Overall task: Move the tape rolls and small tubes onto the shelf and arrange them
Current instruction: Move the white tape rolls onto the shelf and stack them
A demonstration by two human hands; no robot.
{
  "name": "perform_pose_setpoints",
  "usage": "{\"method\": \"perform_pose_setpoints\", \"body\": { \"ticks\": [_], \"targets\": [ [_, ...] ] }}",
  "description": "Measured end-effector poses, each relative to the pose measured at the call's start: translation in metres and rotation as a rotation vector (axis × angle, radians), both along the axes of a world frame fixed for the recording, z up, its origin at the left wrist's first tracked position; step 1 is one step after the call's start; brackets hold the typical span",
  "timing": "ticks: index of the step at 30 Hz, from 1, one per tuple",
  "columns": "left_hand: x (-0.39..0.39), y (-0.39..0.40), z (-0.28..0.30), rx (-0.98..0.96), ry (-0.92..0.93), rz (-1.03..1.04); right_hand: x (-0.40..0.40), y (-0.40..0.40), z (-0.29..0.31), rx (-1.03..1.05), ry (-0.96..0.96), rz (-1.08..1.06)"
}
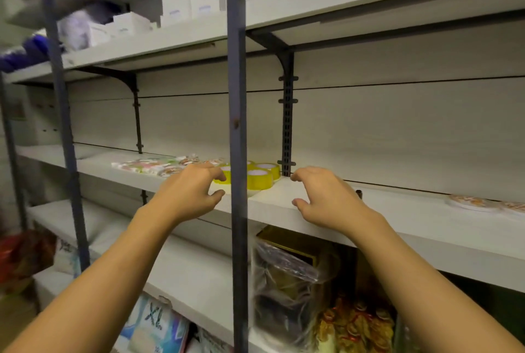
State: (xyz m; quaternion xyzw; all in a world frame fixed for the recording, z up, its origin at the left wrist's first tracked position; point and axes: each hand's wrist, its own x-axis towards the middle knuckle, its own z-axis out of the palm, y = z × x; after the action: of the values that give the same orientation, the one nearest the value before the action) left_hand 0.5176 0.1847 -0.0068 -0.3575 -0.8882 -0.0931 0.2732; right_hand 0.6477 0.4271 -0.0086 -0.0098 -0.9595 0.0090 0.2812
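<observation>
Several yellow tape rolls (259,178) lie flat in a cluster on the white middle shelf (369,210), partly hidden behind a dark blue upright post (238,153). My left hand (193,189) hovers just left of the rolls, fingers loosely curled, fingertips close to the nearest roll and holding nothing. To the right of the rolls my right hand (324,196) hangs over the shelf's front part with fingers loosely bent, empty and apart from the rolls. No small tubes are visible.
Patterned paper plates and a flat packet (153,166) lie left of the rolls; more plates (480,203) sit far right. White boxes (187,7) stand on the shelf above. Bagged goods (292,281) fill the shelf below. A black bracket rail (287,125) runs up the back wall.
</observation>
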Motion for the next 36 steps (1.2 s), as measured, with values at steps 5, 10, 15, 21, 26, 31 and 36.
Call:
{"method": "perform_pose_setpoints", "body": {
  "ticks": [5, 10, 15, 21, 26, 31, 36],
  "targets": [
    [-0.045, -0.043, -0.004, 0.012, 0.006, -0.009, -0.035, -0.048, 0.000, 0.002, -0.012, 0.014],
    [-0.091, -0.079, -0.007, 0.009, -0.012, -0.012, -0.074, -0.091, 0.000, -0.036, 0.010, 0.073],
    [-0.135, -0.106, -0.007, 0.020, -0.038, -0.022, -0.127, -0.129, -0.002, -0.027, -0.024, 0.113],
    [-0.199, -0.120, -0.014, 0.056, -0.066, -0.076, -0.207, -0.149, -0.007, -0.038, -0.026, 0.114],
    [-0.263, -0.122, -0.012, 0.020, -0.087, -0.096, -0.274, -0.154, -0.005, -0.038, -0.021, 0.070],
    [-0.317, -0.125, 0.000, -0.017, -0.090, -0.135, -0.327, -0.155, 0.016, -0.015, -0.029, 0.015],
    [-0.363, -0.125, 0.000, -0.048, -0.086, -0.187, -0.360, -0.160, 0.015, -0.019, -0.076, -0.052]
  ]
}}
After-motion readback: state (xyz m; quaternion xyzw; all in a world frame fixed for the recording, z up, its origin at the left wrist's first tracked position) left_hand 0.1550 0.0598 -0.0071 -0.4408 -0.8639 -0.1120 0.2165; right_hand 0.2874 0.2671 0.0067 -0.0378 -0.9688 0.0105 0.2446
